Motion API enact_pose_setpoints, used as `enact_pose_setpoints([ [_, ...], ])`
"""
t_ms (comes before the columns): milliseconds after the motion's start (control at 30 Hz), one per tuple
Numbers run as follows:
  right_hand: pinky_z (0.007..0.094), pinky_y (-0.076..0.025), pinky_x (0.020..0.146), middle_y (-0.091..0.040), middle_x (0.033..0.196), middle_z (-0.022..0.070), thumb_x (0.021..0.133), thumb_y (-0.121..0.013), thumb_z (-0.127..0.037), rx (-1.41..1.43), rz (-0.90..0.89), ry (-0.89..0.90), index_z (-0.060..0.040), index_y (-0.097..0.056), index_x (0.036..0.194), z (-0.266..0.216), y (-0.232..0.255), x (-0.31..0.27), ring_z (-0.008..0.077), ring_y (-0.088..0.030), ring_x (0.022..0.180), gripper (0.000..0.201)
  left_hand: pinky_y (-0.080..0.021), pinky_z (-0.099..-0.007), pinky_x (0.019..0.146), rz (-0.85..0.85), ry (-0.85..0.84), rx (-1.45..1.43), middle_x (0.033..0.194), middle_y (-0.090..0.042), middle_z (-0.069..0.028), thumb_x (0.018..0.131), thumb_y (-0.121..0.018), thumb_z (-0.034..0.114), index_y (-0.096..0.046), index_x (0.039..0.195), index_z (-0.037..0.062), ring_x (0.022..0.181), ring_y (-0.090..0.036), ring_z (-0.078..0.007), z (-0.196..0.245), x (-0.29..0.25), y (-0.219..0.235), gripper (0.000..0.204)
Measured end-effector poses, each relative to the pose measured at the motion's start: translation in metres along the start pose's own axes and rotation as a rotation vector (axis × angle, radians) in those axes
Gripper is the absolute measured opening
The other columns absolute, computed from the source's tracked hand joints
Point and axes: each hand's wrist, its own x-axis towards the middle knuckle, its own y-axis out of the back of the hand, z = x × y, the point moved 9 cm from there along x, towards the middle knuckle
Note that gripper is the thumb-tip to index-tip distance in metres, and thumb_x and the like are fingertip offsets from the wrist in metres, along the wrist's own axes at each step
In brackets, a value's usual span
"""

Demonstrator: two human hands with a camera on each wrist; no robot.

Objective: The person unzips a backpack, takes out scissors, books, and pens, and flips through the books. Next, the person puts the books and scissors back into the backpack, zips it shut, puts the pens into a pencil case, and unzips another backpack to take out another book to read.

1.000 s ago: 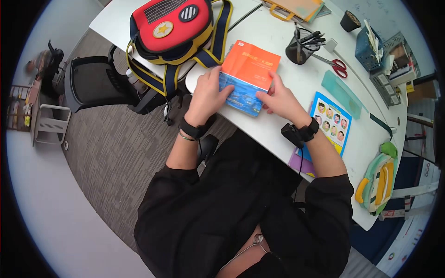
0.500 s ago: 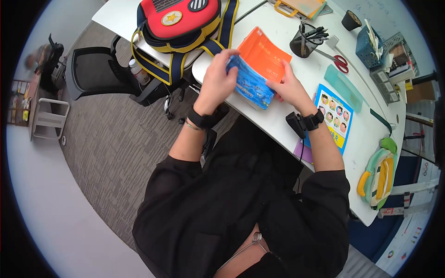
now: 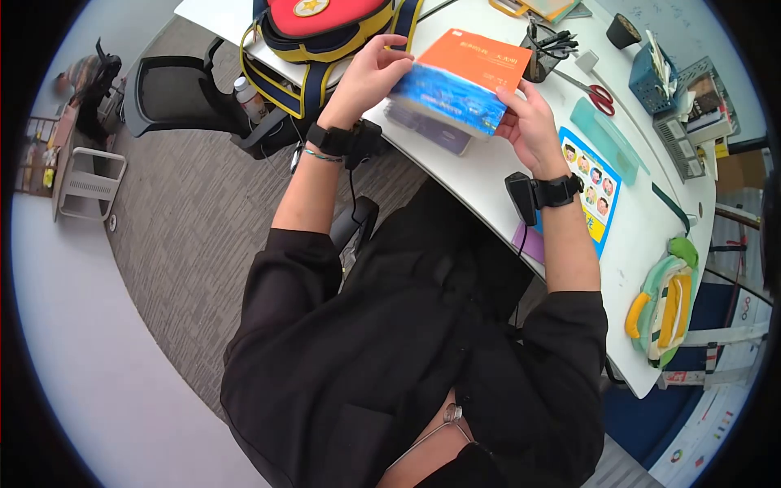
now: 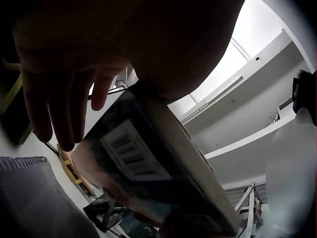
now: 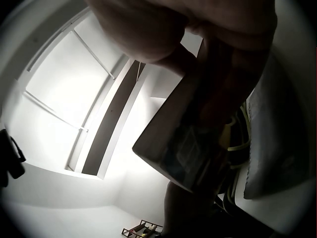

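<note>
A thick paperback book (image 3: 468,77) with an orange and blue cover is raised above the white desk, front cover up. My right hand (image 3: 533,126) grips its right end, thumb on the cover and fingers underneath. At its left end is my left hand (image 3: 370,81), thumb right at the corner and fingers stretched out past the edge. In the left wrist view, those fingers hang straight beside the back cover, where a barcode label (image 4: 131,151) shows. Below the book lies a flat grey item (image 3: 431,130), partly hidden by it.
A red backpack (image 3: 329,24) with navy and yellow straps sits at the upper left. To the right are a pen holder (image 3: 547,57), red-handled scissors (image 3: 600,99), a teal case (image 3: 608,138), a blue booklet (image 3: 598,199) and a green-yellow pouch (image 3: 667,313).
Both hands have lifted the book off the desk and moved it up and right, uncovering the grey item beneath. The left fingers have come away from the cover and straightened.
</note>
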Motion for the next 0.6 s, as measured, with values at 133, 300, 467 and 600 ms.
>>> enact_pose_setpoints([
  [133, 0.0305, -0.057, 0.059, -0.064, 0.096, 0.0113, 0.09, -0.061, -0.014, -0.081, 0.004, -0.03, -0.0005, -0.037, 0.133, 0.008, -0.003, -0.002, 0.0179, -0.066, 0.067, 0.052, -0.05, -0.0345, 0.085, 0.194, -0.269, 0.563, 0.104, -0.067, -0.0174, 0.082, -0.062, 0.011, -0.061, 0.11, -0.0021, 0.097, -0.064, -0.0301, 0.015, 0.008, 0.035, 0.031],
  [300, 0.028, -0.055, 0.058, -0.065, 0.096, 0.0095, 0.09, -0.06, -0.015, -0.056, -0.01, 0.001, -0.0015, -0.037, 0.134, 0.0, -0.017, 0.008, 0.0156, -0.067, 0.069, 0.051, -0.047, -0.0418, 0.092, 0.316, -0.482, 0.819, 0.108, -0.065, -0.0184, 0.079, -0.06, 0.011, -0.064, 0.107, 0.0007, 0.104, -0.059, -0.036, 0.019, 0.021, 0.069, 0.03],
  [467, 0.0226, -0.053, 0.064, -0.064, 0.098, 0.0039, 0.091, -0.059, -0.015, -0.058, -0.027, -0.022, -0.0019, -0.039, 0.136, -0.013, -0.041, 0.025, 0.008, -0.064, 0.077, 0.05, -0.047, -0.0396, 0.093, 0.338, -0.57, 0.919, 0.112, -0.064, -0.0183, 0.085, -0.057, 0.011, -0.062, 0.114, 0.0035, 0.105, -0.06, -0.0352, 0.053, 0.036, 0.094, 0.031],
  [600, 0.019, -0.041, 0.045, -0.062, 0.087, 0.0, 0.091, -0.059, -0.016, -0.072, -0.047, 0.004, -0.0015, -0.042, 0.135, -0.019, -0.067, 0.055, 0.0036, -0.055, 0.06, 0.05, -0.052, -0.0374, 0.079, 0.218, -0.507, 0.683, 0.098, -0.069, -0.0168, 0.09, -0.05, -0.001, -0.042, 0.135, 0.0036, 0.09, -0.067, -0.0325, 0.097, 0.057, 0.128, 0.047],
])
